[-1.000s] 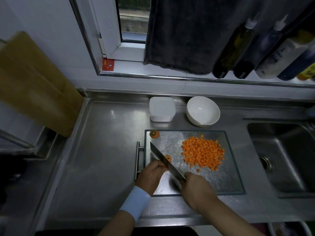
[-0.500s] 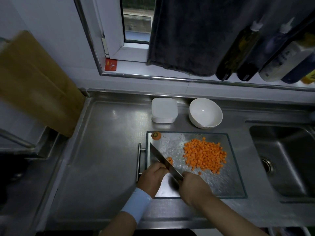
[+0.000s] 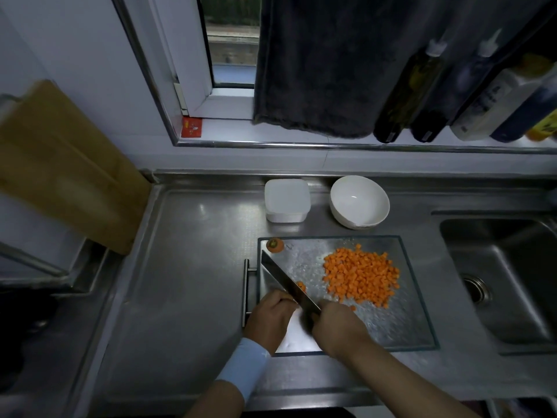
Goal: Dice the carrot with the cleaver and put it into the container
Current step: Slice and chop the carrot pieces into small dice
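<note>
A glass cutting board (image 3: 401, 324) lies on the steel counter. On its right half sits a pile of diced carrot (image 3: 360, 274). My right hand (image 3: 339, 328) grips the handle of the cleaver (image 3: 286, 283), whose blade runs diagonally toward the board's far left. My left hand (image 3: 269, 316) has curled fingers against the blade's left side, holding a small carrot piece (image 3: 300, 286) that is mostly hidden. The carrot's top end (image 3: 275, 244) lies at the board's far left corner. A white square container (image 3: 287, 200) stands behind the board.
A white bowl (image 3: 359, 200) stands to the right of the container. The sink (image 3: 506, 285) lies to the right of the board. A wooden board (image 3: 66, 167) leans at the left wall. Bottles (image 3: 416, 86) and a dark towel (image 3: 325, 64) line the windowsill.
The hands and cleaver keep nearly the same place on the board; the blade shifts only slightly against the small carrot piece. The view has drifted a little.
</note>
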### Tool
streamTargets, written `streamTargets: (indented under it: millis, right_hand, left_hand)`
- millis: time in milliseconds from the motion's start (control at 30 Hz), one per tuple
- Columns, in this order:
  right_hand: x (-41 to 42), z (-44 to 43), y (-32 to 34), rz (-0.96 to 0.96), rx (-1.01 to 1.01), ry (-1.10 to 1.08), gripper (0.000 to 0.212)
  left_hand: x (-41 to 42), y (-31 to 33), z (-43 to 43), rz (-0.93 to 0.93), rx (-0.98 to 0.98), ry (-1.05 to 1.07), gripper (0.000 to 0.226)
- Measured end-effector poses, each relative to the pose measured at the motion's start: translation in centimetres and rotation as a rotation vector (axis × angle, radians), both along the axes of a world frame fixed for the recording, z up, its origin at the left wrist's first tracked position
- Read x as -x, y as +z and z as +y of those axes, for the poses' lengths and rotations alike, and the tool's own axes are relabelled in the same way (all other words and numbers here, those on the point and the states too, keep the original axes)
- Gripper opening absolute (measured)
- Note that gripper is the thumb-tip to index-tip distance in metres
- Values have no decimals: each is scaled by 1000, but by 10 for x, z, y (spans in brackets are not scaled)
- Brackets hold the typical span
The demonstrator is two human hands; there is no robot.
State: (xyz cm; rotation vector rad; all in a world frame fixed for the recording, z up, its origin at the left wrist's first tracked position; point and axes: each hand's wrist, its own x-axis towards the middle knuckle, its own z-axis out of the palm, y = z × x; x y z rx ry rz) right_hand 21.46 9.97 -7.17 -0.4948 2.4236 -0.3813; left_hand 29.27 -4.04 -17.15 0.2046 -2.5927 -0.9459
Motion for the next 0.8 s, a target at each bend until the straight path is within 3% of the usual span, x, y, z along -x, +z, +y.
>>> streamTargets:
  millis: [133, 333, 467, 667, 800]
  right_hand:
    - [13, 23, 7, -59, 24, -70, 24]
    - [53, 55, 18, -32, 52, -118, 17]
    - [78, 74, 26, 20, 85, -100, 18]
    - [107, 93, 30, 76, 93, -5, 26]
    - [118, 101, 37, 228, 71, 104, 26]
  left_hand:
    - [9, 6, 3, -94, -165, 102, 10]
    - [58, 32, 18, -308, -326, 318, 14]
    - [83, 52, 46, -415, -504, 288, 25]
    - [71, 63, 27, -371, -303, 554, 25]
    - [75, 61, 36, -527, -278, 404, 27]
